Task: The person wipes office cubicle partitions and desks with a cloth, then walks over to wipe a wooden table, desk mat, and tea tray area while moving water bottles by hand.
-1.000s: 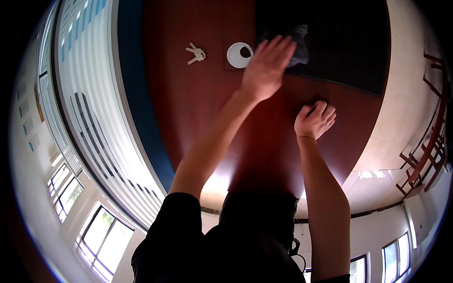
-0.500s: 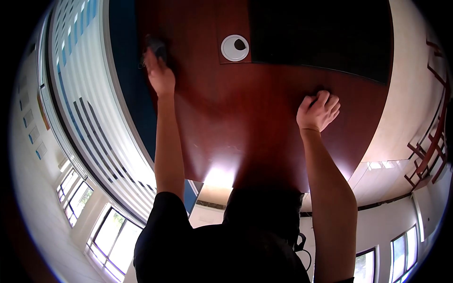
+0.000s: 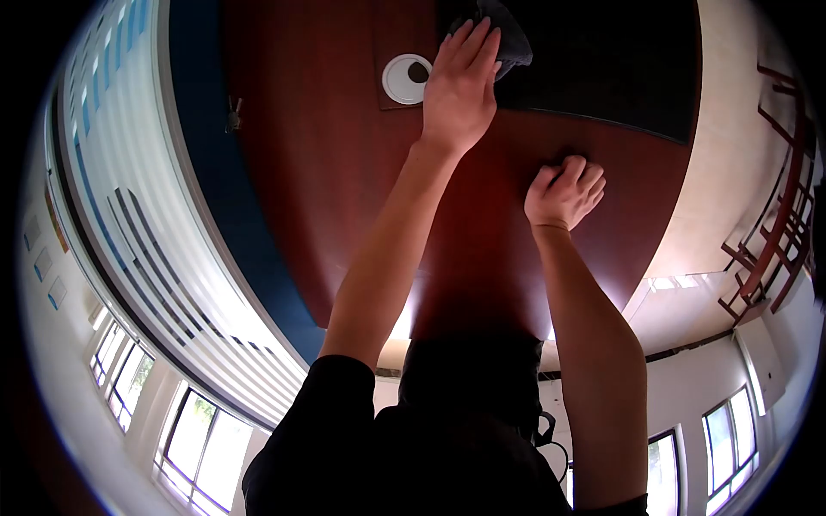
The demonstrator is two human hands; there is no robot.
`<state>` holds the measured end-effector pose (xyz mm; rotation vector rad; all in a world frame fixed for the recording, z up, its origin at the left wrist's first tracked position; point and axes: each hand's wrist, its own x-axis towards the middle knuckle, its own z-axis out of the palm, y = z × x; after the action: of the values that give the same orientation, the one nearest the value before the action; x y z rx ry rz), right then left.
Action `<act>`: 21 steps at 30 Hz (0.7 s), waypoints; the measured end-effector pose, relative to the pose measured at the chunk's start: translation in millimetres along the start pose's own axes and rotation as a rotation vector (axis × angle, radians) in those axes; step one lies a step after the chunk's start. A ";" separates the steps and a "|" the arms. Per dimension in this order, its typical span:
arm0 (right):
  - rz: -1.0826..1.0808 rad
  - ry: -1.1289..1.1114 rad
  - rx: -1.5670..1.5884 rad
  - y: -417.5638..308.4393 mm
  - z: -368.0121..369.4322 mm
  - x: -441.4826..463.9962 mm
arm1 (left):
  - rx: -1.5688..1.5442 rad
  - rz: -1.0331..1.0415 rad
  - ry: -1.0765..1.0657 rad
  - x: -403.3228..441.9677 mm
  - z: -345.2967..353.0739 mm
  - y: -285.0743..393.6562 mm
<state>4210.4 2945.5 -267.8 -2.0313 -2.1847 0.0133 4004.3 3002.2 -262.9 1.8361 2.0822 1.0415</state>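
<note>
A dark grey cloth point(image 3: 514, 41) lies under and beyond the fingers of my left hand point(image 3: 460, 90), which presses on it near the black panel's left edge. Those fingers are stretched and close together. My right hand point(image 3: 565, 191) rests curled on the reddish-brown table point(image 3: 327, 172), below the black panel point(image 3: 602, 69), with nothing visible in it. Just left of my left hand is a round white grommet point(image 3: 404, 79) with a dark hole. A bunch of keys point(image 3: 234, 114) is at the far left, beside the table's edge, against the blue surface.
A blue strip point(image 3: 202, 129) borders the table's left side, with a striped white surface point(image 3: 163, 215) beyond it. Dark red wooden chairs point(image 3: 774, 232) stand at the far right. Windows point(image 3: 202, 443) show at the lower left and lower right.
My left hand swept with the cloth to the table's left edge, then back to the black panel. The keys went from beside the grommet to the left edge. My right hand stayed curled.
</note>
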 end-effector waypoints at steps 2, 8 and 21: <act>0.001 -0.001 -0.026 0.3 -0.3 -0.6 | -0.095 0.013 0.007 -1.6 3.1 2.1; 0.057 -0.061 0.055 1.4 0.8 -2.1 | -0.263 -0.262 0.103 3.3 -30.7 -14.5; 0.034 -0.031 0.044 2.0 3.5 -0.4 | 0.229 -0.512 0.552 -58.0 0.6 7.6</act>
<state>4212.1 2945.7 -271.6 -2.0578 -2.1476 0.0971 4023.7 2948.7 -276.7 1.0363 2.8732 1.2960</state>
